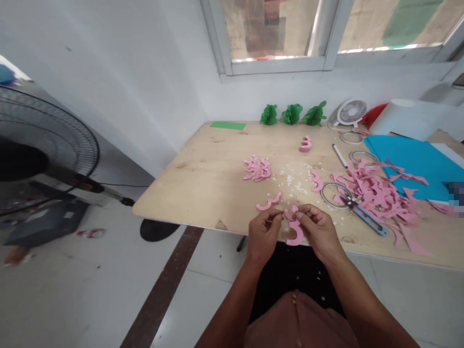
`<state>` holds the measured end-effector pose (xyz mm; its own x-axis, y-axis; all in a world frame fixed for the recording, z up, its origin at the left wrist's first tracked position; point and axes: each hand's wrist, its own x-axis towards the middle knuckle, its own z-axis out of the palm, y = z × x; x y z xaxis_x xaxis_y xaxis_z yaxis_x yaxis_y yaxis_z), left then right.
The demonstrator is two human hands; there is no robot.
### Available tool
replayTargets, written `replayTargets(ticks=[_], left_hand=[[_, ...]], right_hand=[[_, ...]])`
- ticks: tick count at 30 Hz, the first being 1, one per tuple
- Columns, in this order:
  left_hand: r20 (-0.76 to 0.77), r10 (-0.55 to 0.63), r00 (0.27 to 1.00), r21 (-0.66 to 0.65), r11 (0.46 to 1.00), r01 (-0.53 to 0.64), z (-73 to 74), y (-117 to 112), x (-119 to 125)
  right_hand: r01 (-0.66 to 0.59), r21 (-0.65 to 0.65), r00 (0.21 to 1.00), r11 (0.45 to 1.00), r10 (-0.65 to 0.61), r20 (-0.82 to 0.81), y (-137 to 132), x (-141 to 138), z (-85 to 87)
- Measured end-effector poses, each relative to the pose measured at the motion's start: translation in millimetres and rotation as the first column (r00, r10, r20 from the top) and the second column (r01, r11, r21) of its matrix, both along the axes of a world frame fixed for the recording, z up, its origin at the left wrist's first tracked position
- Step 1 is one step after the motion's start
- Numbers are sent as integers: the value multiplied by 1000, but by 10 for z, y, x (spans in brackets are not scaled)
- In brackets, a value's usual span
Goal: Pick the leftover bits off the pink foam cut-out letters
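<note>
Near the table's front edge, my right hand point(316, 226) pinches a pink curved cutout point(296, 234) shaped like a 3, with its lower curve hanging free. Beside it on the left, my left hand point(264, 234) is closed in a pinch; what is between its thumb and finger is too small to make out. Just beyond my left hand lies another pink wavy cutout point(270, 201). To the right of my right hand is a single pink cutout point(317, 181). Farther back rests a heap of similar cutouts point(257, 168), with a small stack point(305, 144) to its right.
Blue-handled scissors point(368, 218) and pink paper scraps point(380, 191) lie at right, near tape rings point(333, 195) and a blue sheet point(402, 164). Green paper figures point(292, 114) and a small white fan point(351, 113) stand along the wall. White bits point(292, 180) are scattered mid-table.
</note>
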<state>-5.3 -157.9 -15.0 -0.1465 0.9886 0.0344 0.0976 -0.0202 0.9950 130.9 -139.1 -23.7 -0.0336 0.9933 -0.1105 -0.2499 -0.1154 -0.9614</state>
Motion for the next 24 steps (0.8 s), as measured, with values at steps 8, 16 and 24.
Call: replayTargets(ticks=[8, 16, 24], left_hand=[[106, -215, 971, -118, 967, 227, 38, -96, 11], [73, -187, 980, -95, 977, 193, -5, -74, 39], [311, -12, 950, -146, 987, 60, 100, -42, 6]], right_hand=[[6, 3, 1000, 1000, -6, -30, 8, -2, -20], [-1, 8, 1000, 1000, 1, 11, 3, -8, 21], [-23, 125, 993, 992, 8, 117, -94, -15, 140]])
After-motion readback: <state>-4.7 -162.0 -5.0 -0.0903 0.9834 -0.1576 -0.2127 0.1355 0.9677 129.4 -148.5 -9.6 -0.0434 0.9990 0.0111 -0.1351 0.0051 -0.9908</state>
